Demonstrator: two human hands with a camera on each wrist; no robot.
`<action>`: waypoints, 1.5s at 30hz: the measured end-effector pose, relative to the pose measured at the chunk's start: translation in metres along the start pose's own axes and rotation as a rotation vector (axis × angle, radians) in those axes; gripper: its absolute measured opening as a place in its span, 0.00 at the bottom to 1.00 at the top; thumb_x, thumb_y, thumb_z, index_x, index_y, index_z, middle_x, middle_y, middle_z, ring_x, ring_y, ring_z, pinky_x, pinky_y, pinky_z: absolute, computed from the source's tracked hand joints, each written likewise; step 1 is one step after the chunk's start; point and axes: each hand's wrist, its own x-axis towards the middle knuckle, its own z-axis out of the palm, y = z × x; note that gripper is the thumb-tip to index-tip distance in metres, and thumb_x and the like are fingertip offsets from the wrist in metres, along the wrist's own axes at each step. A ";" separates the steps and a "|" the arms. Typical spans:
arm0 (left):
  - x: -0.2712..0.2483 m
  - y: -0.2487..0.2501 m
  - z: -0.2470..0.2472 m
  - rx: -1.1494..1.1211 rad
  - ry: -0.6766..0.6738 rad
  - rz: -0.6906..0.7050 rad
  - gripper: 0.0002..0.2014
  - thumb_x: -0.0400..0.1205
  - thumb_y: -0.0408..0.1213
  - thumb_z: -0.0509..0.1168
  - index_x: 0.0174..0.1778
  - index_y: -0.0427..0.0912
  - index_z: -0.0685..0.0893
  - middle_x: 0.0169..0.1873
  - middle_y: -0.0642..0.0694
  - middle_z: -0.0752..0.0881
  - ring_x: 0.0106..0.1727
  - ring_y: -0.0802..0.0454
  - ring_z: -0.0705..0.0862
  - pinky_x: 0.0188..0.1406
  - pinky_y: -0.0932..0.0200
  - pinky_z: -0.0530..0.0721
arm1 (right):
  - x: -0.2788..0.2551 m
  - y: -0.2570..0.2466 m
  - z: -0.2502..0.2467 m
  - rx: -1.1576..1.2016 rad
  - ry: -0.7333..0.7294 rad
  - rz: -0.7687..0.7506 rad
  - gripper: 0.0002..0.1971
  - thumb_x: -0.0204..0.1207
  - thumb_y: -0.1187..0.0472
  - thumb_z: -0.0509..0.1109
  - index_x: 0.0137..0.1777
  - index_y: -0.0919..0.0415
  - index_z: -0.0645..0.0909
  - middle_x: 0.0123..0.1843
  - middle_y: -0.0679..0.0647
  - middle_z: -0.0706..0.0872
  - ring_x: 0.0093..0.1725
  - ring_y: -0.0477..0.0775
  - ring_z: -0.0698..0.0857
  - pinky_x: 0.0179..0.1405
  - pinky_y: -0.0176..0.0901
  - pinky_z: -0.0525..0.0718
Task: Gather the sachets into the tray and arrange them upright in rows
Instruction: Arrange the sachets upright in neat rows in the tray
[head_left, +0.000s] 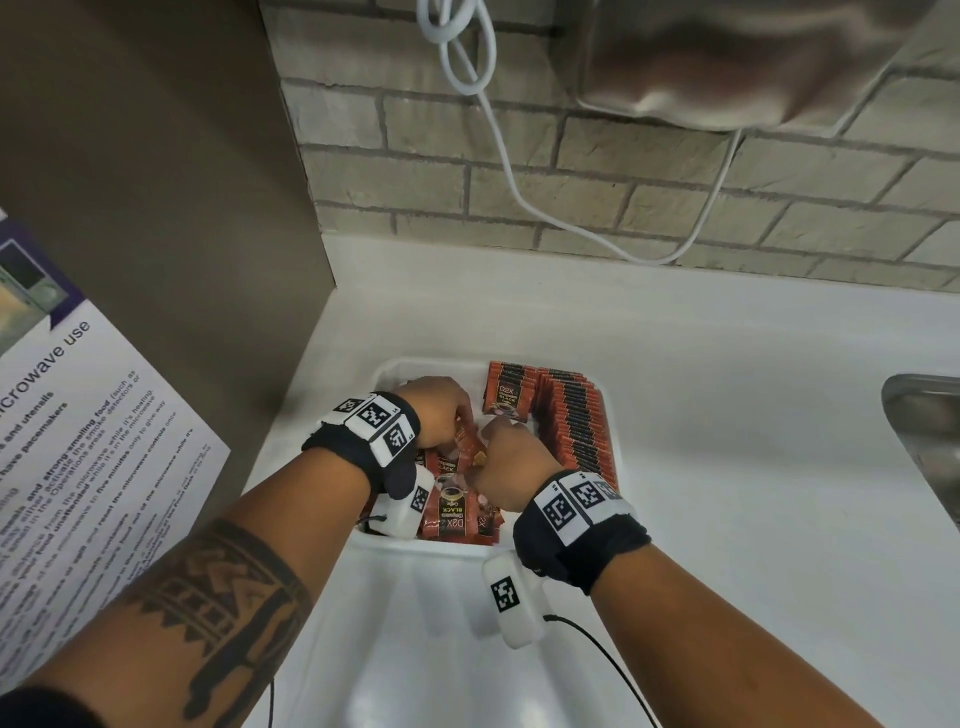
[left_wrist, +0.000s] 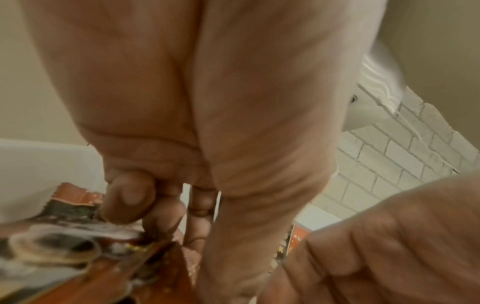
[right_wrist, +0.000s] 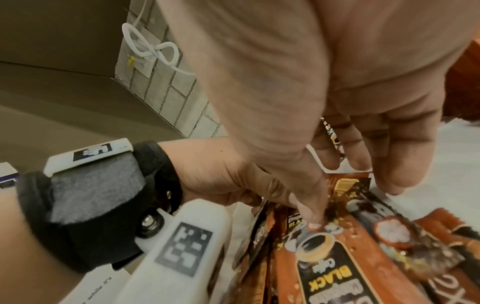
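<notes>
Soft even indoor light; blurred wrist views, wide-angle edge distortion.

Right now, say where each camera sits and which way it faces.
Head: above, looking down at the tray of sachets; both forearms show.
Left wrist: under the left hand, along its fingers into loose sachets.
Right wrist: under the right hand, toward the left wrist.
Shared: sachets, brick wall.

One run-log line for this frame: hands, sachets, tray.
left hand: grips loose sachets | right hand: pinches loose sachets | upright row: tray's right side | tray: on counter
</notes>
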 end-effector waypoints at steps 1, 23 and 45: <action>-0.001 0.000 -0.001 -0.006 0.001 0.011 0.26 0.76 0.36 0.80 0.71 0.44 0.85 0.64 0.46 0.84 0.63 0.45 0.83 0.56 0.58 0.79 | 0.000 0.000 0.000 0.014 -0.004 0.006 0.41 0.74 0.52 0.78 0.82 0.65 0.62 0.76 0.63 0.75 0.72 0.61 0.79 0.70 0.51 0.80; -0.013 -0.011 -0.003 -0.181 -0.121 -0.001 0.25 0.71 0.48 0.83 0.61 0.51 0.85 0.57 0.52 0.89 0.58 0.48 0.86 0.66 0.49 0.83 | -0.002 0.006 -0.005 0.239 0.149 -0.062 0.13 0.81 0.57 0.71 0.63 0.59 0.82 0.55 0.55 0.88 0.50 0.53 0.85 0.44 0.41 0.80; -0.019 -0.010 0.006 0.053 -0.089 -0.056 0.20 0.77 0.42 0.73 0.65 0.45 0.84 0.55 0.45 0.90 0.53 0.44 0.88 0.57 0.44 0.90 | -0.011 0.008 -0.027 0.190 0.425 -0.179 0.02 0.83 0.63 0.68 0.51 0.61 0.78 0.39 0.49 0.81 0.39 0.51 0.79 0.28 0.30 0.67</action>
